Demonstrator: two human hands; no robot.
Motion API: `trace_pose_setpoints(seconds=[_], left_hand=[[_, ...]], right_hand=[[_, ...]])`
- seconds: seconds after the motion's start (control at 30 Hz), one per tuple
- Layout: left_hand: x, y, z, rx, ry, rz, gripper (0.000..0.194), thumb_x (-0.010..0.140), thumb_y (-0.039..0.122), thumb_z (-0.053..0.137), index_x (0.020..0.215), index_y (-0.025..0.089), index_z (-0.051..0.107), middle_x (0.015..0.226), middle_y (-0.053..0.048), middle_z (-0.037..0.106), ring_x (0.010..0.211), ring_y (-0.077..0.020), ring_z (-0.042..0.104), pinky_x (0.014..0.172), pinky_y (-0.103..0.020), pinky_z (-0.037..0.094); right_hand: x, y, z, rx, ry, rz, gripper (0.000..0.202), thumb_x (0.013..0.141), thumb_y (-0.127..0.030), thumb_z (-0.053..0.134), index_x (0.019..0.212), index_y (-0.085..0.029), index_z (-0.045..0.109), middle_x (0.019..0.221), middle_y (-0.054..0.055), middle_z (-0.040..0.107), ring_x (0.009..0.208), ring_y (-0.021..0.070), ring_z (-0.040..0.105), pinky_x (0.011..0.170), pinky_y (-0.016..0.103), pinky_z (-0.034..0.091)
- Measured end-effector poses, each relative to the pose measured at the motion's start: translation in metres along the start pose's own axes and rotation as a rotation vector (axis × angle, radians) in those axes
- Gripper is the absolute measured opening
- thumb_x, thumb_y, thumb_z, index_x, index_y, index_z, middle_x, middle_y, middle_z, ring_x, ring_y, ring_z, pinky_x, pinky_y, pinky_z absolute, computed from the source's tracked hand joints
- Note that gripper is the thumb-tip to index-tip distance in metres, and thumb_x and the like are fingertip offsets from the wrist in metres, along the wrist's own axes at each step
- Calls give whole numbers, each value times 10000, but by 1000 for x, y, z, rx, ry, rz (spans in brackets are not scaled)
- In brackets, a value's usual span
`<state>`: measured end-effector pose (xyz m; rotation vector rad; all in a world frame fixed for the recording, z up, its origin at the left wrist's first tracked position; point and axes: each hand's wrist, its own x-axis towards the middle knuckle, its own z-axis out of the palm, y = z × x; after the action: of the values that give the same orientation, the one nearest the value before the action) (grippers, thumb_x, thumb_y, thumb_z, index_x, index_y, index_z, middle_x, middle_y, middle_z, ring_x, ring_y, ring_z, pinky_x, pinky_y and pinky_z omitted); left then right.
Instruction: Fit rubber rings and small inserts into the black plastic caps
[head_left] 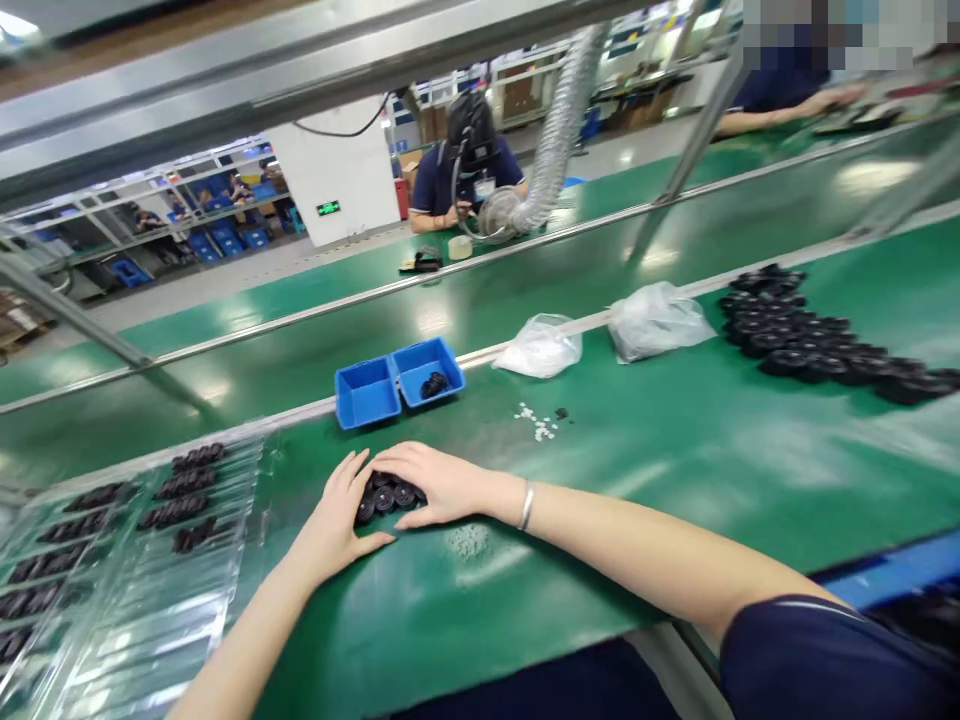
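A cluster of small round black parts (386, 499) lies on the green table between my two hands. My left hand (335, 520) curves around its left side, thumb apart from the fingers. From the right, my right hand (431, 483) cups the cluster, its fingers over the far side and its thumb at the near side. Both hands touch or nearly touch the parts. Just beyond them stand two joined blue bins (367, 393); the right one holds a few black parts (434, 384). A small patch of pale bits (469, 541) lies right of my right thumb.
Clear trays (161, 570) with rows of black parts stand at the left. White bits (538, 423), two plastic bags (541, 347) and a large pile of black parts (817, 335) lie to the right. A person (469, 165) sits across the table beyond a metal rail.
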<state>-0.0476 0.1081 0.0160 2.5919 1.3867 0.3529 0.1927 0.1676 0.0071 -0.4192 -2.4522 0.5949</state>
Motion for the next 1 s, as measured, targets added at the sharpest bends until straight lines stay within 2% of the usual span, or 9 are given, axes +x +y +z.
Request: trace_pose_setpoints(seconds=[0.1,0.2,0.27,0.4,0.5,0.6,0.7,0.83,1.0], left_hand=[[4,9,22,-21,94,35,783,818,413,664,1456,226,251,1423,-170,439,1326,-335,435,1064,-550,412],[7,29,45,-46,168,64,758,804,451,668,1424,209,305,1357,-175,495,1242,-351,512,990,-557,477],[14,51,59,-88,191,113,754,815,454,648,1427,190,295,1345,-188,499,1210,-353,537,951,-550,509],[47,106,81,-193,128,209,701,844,407,616,1429,196,292,1405,-176,444,1272,-329,488,995,-522,491],[87,148,97,-265,94,292,689,849,364,618,1429,197,287,1428,-165,419,1311,-308,444,1044,-508,451],[139,188,117,-319,99,378,682,839,325,627,1419,180,298,1409,-166,435,1310,-301,436,1066,-507,425],[197,232,139,-364,131,442,655,809,293,647,1379,152,356,1382,-178,452,1304,-314,434,1078,-512,405],[265,288,168,-409,163,469,647,777,284,658,1344,113,397,1394,-209,412,1373,-357,337,1106,-542,356],[319,336,196,-460,176,533,651,773,275,648,1345,105,390,1423,-218,361,1425,-364,242,1120,-542,335]], right_hand=[[-13,-3,-2,-90,-14,-41,728,833,-436,673,1412,-110,377,1397,165,483,1282,253,441,1091,383,351],[-45,-7,-9,-201,-38,-47,699,878,-474,604,1409,-83,371,1410,178,467,1247,261,469,1065,370,375],[-73,-12,-17,-244,-26,-16,681,896,-489,571,1402,-77,375,1406,177,471,1219,258,491,1055,357,385],[-136,-31,-46,-272,34,103,648,905,-463,562,1397,-80,383,1389,173,491,1226,253,489,1046,355,397],[-182,-43,-74,-291,86,258,638,909,-448,561,1403,-88,380,1378,184,500,1245,258,479,1048,385,402],[-225,-45,-104,-345,160,416,610,920,-440,549,1406,-108,388,1376,195,498,1260,256,474,1048,410,407],[-268,-34,-135,-437,221,536,571,924,-414,546,1394,-119,408,1375,193,498,1273,256,469,1061,433,398],[-319,-14,-178,-574,319,697,541,920,-397,552,1386,-156,422,1384,171,498,1288,260,464,1069,461,398],[-361,4,-213,-669,386,806,509,942,-391,516,1389,-168,418,1392,151,497,1309,257,443,1081,467,392]])
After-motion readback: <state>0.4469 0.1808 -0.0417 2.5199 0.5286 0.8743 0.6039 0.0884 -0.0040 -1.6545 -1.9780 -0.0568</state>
